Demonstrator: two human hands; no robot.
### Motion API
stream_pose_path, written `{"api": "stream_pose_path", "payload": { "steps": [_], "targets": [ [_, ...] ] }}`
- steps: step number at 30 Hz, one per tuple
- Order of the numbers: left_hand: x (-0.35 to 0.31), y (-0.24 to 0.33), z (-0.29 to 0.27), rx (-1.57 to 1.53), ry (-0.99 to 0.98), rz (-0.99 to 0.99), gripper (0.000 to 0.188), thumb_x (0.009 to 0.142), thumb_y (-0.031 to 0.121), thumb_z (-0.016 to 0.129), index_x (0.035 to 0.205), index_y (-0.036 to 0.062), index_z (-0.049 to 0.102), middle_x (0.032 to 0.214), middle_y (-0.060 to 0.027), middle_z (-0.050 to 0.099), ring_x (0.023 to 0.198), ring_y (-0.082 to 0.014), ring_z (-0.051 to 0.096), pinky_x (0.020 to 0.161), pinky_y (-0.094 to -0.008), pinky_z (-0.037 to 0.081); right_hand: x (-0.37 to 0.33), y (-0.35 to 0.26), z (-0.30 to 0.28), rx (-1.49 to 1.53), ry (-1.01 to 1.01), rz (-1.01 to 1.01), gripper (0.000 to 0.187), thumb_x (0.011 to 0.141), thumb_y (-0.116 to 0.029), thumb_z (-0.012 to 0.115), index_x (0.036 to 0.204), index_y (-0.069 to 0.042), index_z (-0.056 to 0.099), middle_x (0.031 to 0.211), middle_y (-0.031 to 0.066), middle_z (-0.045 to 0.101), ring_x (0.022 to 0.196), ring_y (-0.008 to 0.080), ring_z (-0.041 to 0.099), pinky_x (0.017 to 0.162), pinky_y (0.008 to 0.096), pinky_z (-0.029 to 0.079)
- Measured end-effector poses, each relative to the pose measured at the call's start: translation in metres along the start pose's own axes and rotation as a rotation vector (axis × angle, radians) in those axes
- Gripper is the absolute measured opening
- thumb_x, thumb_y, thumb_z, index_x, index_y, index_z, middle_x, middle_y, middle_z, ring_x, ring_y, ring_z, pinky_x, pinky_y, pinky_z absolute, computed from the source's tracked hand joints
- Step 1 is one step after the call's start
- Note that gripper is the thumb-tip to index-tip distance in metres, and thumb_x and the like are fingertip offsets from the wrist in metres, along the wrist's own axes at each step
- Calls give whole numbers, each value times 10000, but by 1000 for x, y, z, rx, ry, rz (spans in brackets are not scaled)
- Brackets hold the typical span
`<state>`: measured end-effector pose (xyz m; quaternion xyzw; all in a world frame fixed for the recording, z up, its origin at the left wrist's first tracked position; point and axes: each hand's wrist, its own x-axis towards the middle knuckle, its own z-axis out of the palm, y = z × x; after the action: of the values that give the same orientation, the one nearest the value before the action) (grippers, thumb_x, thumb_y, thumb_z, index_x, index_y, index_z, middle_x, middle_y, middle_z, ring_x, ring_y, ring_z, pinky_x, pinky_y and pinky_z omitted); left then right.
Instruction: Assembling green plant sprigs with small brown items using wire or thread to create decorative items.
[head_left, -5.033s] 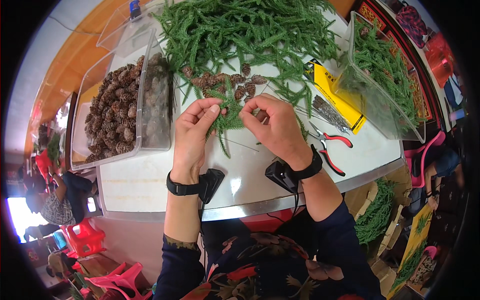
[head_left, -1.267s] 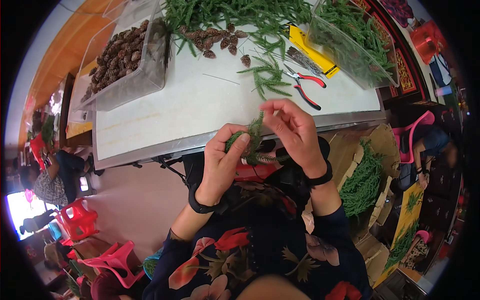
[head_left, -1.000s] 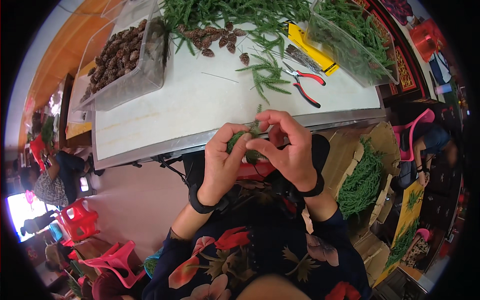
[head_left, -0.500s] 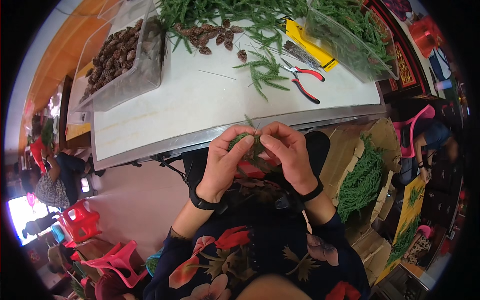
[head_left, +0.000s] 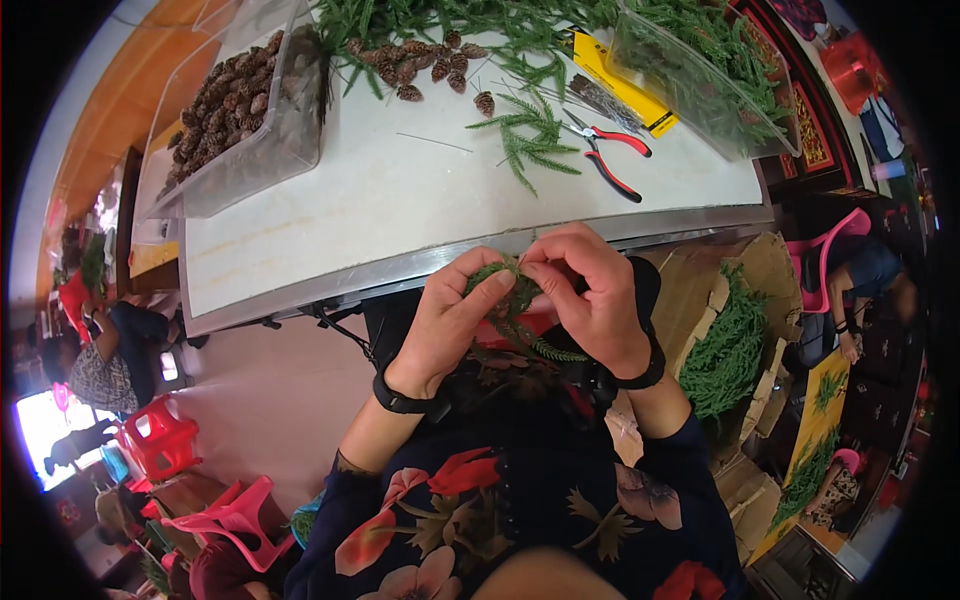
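Note:
My left hand (head_left: 455,315) is closed, thumb and fingers pinching a green artificial pine sprig (head_left: 522,322) just off the table's near edge. The sprig's needled tips hang down between my palms. Close beside it, my right hand (head_left: 590,300) is closed too, thumb and forefinger pressed together at the top of the sprig; any thin wire there is too fine to make out. Beyond my hands on the white table (head_left: 300,240) lie red-and-black pliers (head_left: 606,160), another pine sprig (head_left: 530,140) and a straight thin wire (head_left: 433,142).
A clear bin of pine cones (head_left: 225,115) stands at the far left, with loose pine cones (head_left: 408,92) near it. A clear bin of greenery (head_left: 700,85) and a yellow packet (head_left: 625,85) are at the far right. A cardboard box (head_left: 725,350) of green sprigs sits at my right.
My right hand has risen slightly and turned, its fingers arching higher over the sprig. The sprig's lower tip now swings out toward the right. My left hand stays nearly where it was.

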<state>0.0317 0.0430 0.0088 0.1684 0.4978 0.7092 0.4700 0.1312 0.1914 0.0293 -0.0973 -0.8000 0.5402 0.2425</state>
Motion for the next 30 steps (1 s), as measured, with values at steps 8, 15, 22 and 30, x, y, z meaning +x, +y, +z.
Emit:
{"api": "stream_pose_path", "payload": {
  "steps": [8,15,22,30],
  "targets": [
    [0,8,-3,11,-71,-67,122,951,91,553,1025,10,607,861,19,608,765,-40,536,681,-186,428,13,4,-17,-247,-118,-381,229,712,90,685,898,-39,657,901,79,564,650,192,581,557,278,466],
    [-4,13,-4,348,-9,1,111,921,61,565,1014,14,605,848,-18,614,752,-82,562,668,-200,434,33,-7,-25,-388,-343,-458,222,699,50,706,887,-55,651,900,64,553,662,214,574,566,309,452],
    [-6,14,10,1034,136,448,113,832,16,622,944,16,606,826,-107,589,729,-267,595,629,-313,464,25,-8,-16,-387,-329,-178,148,727,-2,715,841,-28,624,882,81,569,681,233,590,587,322,448],
    [-3,10,13,985,239,542,113,827,9,620,939,7,604,817,-122,577,742,-300,593,640,-354,471,15,-17,-10,-205,-179,149,242,812,-22,690,1025,-35,575,791,46,561,611,111,540,581,240,436]
  ]
}}
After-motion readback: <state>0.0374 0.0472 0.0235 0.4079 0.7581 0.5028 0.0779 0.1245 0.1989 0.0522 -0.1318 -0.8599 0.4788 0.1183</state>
